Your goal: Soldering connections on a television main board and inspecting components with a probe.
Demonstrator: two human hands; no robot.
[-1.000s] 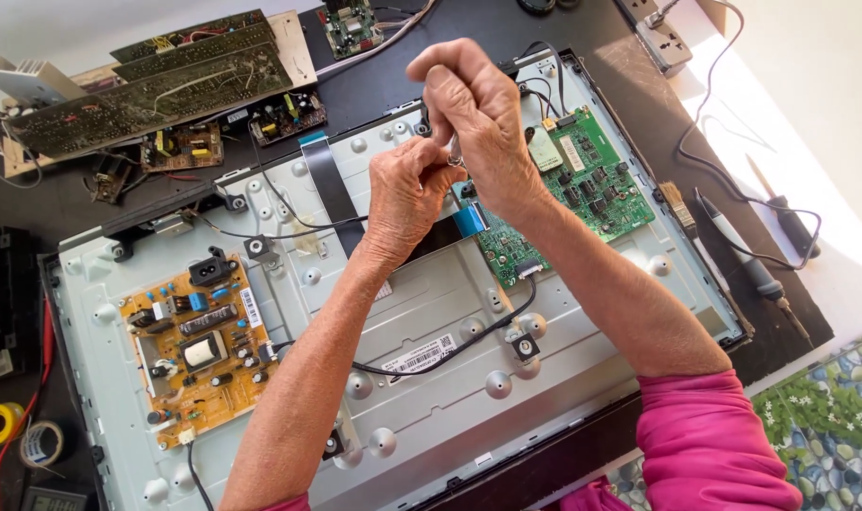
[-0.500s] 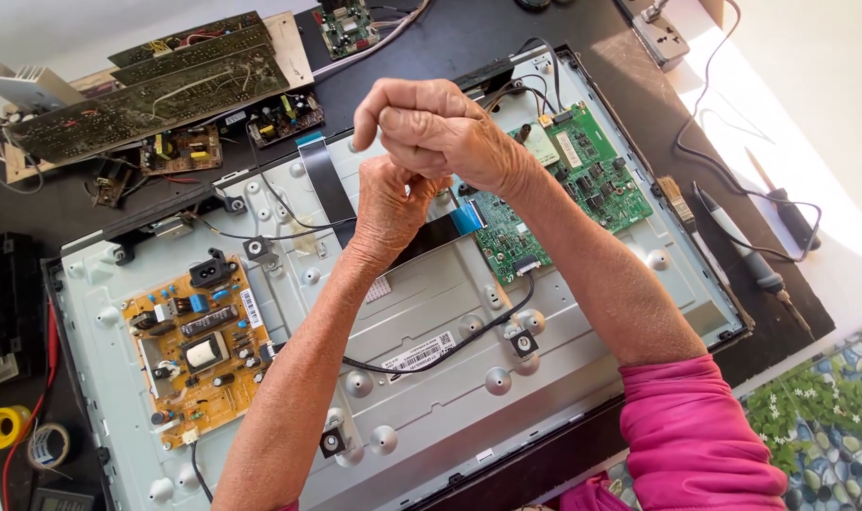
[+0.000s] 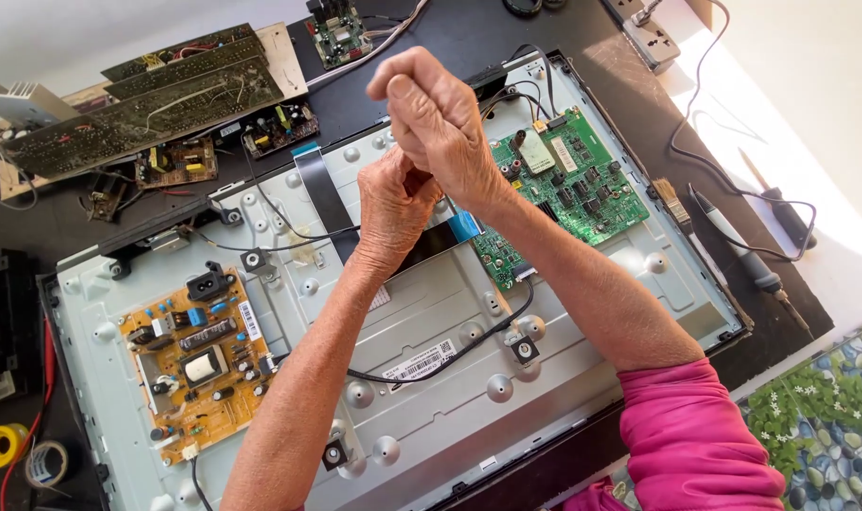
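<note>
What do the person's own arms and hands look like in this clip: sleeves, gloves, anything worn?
Both hands are bare, with no gloves. No rings or watch can be seen on the left hand or the right hand. The right arm has a pink sleeve pushed up above the elbow. The left forearm is uncovered as far as the frame shows.

Your left hand (image 3: 393, 213) and right hand (image 3: 438, 118) are both closed, pressed together above the opened TV back panel (image 3: 431, 397). Nothing visible in either grip. Panel: grey metal, lying flat on the bench, w/ green main board (image 3: 573, 185) at right, orange power board (image 3: 199, 364) at left.
</note>
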